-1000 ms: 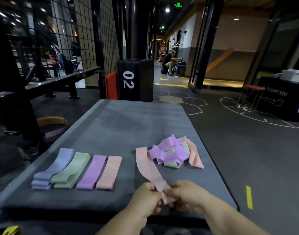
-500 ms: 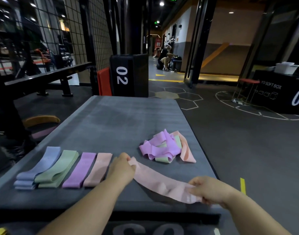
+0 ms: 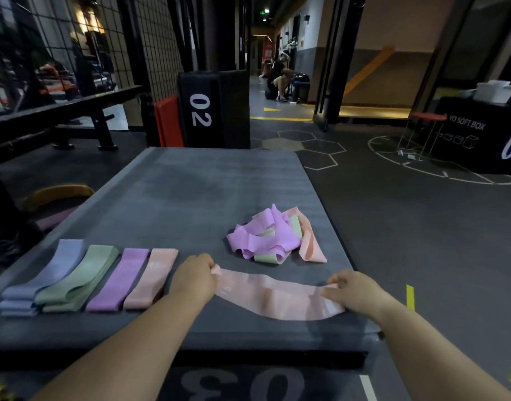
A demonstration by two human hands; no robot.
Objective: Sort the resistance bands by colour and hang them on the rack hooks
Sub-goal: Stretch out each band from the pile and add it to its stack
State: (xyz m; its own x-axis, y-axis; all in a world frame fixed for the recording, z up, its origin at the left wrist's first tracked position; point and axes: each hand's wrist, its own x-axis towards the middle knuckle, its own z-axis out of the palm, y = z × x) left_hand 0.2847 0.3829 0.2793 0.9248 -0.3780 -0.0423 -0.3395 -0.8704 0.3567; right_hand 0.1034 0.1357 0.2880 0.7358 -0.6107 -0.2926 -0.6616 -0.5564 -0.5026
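A pink resistance band (image 3: 273, 296) lies stretched sideways across the near part of the grey mat (image 3: 190, 192). My left hand (image 3: 195, 277) grips its left end and my right hand (image 3: 354, 289) pinches its right end. To the left lie sorted bands side by side: blue (image 3: 43, 280), green (image 3: 80, 279), purple (image 3: 121, 280) and pink (image 3: 151, 277). A tangled pile of purple, green and pink bands (image 3: 270, 235) sits beyond the stretched band.
A black box marked 02 (image 3: 213, 108) and a red pad (image 3: 168, 121) stand past the mat's far end. A black bench (image 3: 60, 114) and wire mesh wall are at left. A person crouches far down the corridor (image 3: 278, 79). A soft box (image 3: 480, 134) stands at right.
My hands have moved apart from the near centre, the left going left and the right going right, spreading the pink band out sideways on the mat.
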